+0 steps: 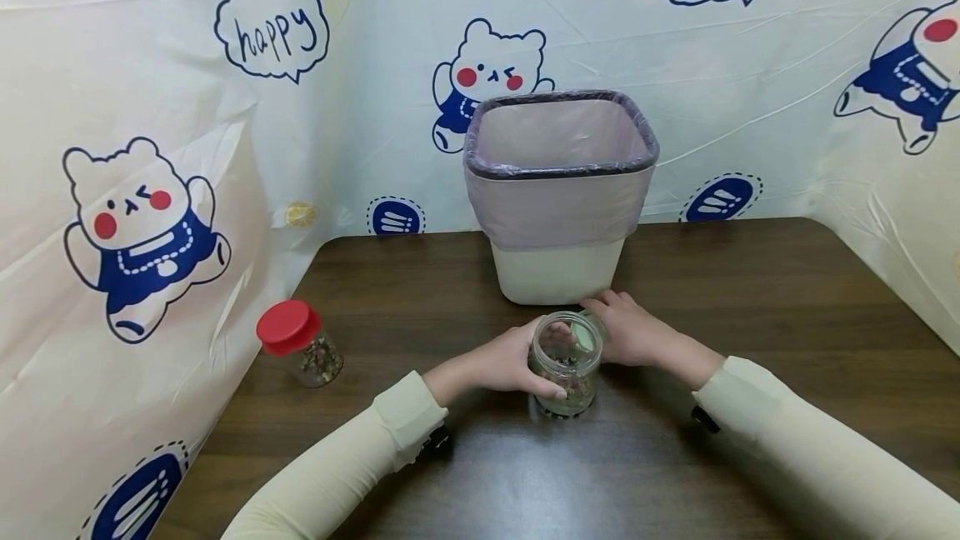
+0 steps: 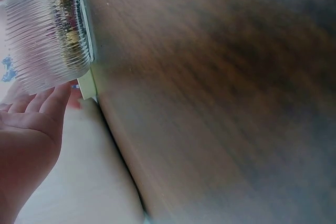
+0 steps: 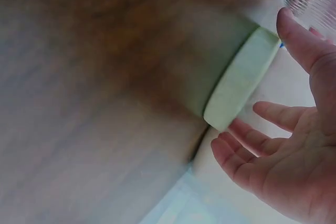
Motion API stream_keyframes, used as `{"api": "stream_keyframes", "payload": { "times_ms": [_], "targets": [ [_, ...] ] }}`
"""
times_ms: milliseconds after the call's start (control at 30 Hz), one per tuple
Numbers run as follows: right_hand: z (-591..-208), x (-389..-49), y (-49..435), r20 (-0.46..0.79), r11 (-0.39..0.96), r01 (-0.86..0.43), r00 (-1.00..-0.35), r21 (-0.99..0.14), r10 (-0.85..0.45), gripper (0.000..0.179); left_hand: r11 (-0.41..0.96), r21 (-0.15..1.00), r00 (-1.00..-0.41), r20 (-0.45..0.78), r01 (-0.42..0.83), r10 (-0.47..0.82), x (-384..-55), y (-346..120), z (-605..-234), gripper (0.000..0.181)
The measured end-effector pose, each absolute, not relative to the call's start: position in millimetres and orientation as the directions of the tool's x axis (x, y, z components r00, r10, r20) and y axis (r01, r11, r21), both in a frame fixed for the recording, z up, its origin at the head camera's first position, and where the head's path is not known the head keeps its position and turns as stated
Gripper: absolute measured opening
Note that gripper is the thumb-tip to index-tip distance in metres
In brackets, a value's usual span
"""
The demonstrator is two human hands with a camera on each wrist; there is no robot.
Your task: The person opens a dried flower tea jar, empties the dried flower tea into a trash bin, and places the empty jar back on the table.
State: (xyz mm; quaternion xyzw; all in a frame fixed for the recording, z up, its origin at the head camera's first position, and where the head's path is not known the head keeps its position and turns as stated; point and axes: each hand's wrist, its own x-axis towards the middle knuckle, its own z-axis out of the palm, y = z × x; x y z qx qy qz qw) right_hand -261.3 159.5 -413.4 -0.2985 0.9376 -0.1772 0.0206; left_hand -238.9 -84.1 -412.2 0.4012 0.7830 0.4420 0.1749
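Observation:
A clear ribbed glass jar (image 1: 570, 382) with an open top stands upright on the table, dried bits lying in its bottom. My left hand (image 1: 510, 361) holds its left side, thumb across the front and fingers behind; the left wrist view shows those fingers against the ribbed glass (image 2: 44, 35). On the jar's other side is my right hand (image 1: 630, 330), fingers spread and bent a little, reaching toward the foot of the bin. In the right wrist view its thumb (image 3: 299, 40) is beside the jar, and the palm holds nothing.
A pale waste bin (image 1: 558, 273) with a translucent liner stands behind the jar. At the table's left lies a tilted, small clear jar (image 1: 321, 361) with a red lid (image 1: 288, 327) and dried bits inside. A printed curtain (image 1: 360, 107) hangs along the table's back and sides.

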Motion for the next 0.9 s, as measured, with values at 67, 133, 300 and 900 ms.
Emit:
{"api": "stream_keyframes", "payload": {
  "times_ms": [67,133,300,900],
  "targets": [
    [-409,-261,162,0.064,0.757,-0.549,-0.822,-0.354,-0.566,0.076,0.283,0.837,-0.617,0.081,0.469,0.783,-239,-84,-412,0.067],
    [-404,-261,164,0.056,0.757,-0.546,-0.822,-0.359,-0.566,0.076,0.284,0.838,-0.617,0.078,0.465,0.783,-239,-84,-412,0.067],
    [-388,-262,171,0.007,0.778,-0.511,-0.837,-0.366,-0.547,0.075,0.289,0.841,-0.621,0.070,0.458,0.781,-240,-83,-412,0.068],
    [-343,-274,204,0.018,0.808,-0.428,-0.887,-0.405,-0.461,0.080,0.249,0.865,-0.608,0.079,0.436,0.790,-225,-81,-384,0.066]
  ]
}}
